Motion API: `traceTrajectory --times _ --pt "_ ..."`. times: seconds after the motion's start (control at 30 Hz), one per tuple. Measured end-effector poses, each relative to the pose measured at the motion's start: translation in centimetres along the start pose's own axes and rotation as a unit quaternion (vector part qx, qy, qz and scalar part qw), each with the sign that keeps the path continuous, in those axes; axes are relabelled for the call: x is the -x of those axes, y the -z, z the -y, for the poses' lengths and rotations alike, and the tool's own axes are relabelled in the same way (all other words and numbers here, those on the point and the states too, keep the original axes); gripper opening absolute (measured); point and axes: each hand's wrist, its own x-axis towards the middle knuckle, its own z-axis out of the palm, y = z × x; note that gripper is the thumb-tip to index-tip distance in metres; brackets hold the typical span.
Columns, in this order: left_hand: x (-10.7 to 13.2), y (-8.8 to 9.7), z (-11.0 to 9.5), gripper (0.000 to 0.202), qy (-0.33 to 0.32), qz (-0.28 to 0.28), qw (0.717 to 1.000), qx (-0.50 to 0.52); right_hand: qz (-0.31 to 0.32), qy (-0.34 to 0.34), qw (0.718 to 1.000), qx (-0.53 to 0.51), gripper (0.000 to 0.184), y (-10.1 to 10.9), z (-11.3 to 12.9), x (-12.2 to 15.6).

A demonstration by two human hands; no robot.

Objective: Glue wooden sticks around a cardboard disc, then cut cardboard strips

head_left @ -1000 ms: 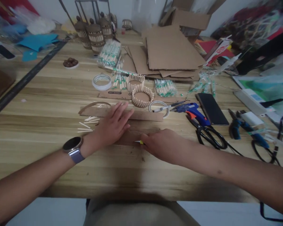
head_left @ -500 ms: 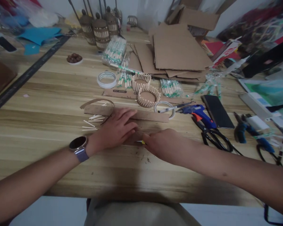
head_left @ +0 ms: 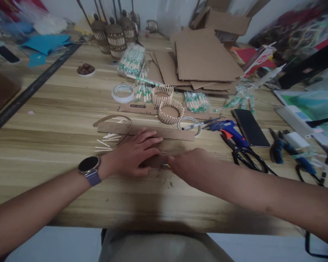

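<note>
My left hand point(head_left: 135, 153) lies flat with spread fingers on a small dark brown cardboard strip point(head_left: 157, 161), pressing it to the wooden table. Closed around a small craft knife point(head_left: 165, 165), my right hand point(head_left: 188, 165) is at the strip's right end. Only the pale blade and a bit of yellow show; the handle is hidden in my fist. Just beyond my fingers lies a longer cardboard strip point(head_left: 175, 133). Left of it are loose short white sticks point(head_left: 105, 145) and a thin curved cardboard strip point(head_left: 106, 118).
Two rings of upright sticks point(head_left: 171, 112) stand beyond the long strip, near a tape roll point(head_left: 123, 93). To the right lie a blue glue gun point(head_left: 229, 131), black scissors point(head_left: 248, 158), a phone point(head_left: 250, 127) and pliers point(head_left: 277, 149). Stacked cardboard sheets point(head_left: 205, 54) are at the back.
My left hand has shifted slightly, its thumb now spread lower toward me, and more of the dark strip shows. My right hand stays close to the same spot with the knife.
</note>
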Motion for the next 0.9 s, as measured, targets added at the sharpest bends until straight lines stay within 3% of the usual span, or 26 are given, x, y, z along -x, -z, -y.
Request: traceTrajectory --times 0.3,0.43,0.67,0.77,0.9 --pt "0.0 -0.2 0.1 0.041 0.007 -0.008 1.000 0.006 0.039 -0.025 0.998 0.032 0.047 -1.4 -2.0 3.0" --pt "0.0 -0.4 0.2 0.041 0.008 -0.005 1.000 -0.002 0.048 -0.024 0.998 0.030 0.041 -1.9 -3.1 4.5" --pt "0.0 -0.3 0.1 0.040 0.008 0.000 1.000 -0.007 -0.014 -0.022 0.999 0.038 0.046 -5.8 -5.6 7.9" --pt "-0.1 -0.3 0.0 0.040 0.011 0.008 1.000 -0.009 -0.037 -0.027 0.999 0.028 0.036 -7.1 -6.3 8.9" --pt "-0.2 -0.3 -0.1 0.041 0.007 0.015 1.000 -0.012 -0.022 -0.031 0.999 0.031 0.026 -7.7 -6.7 9.4"
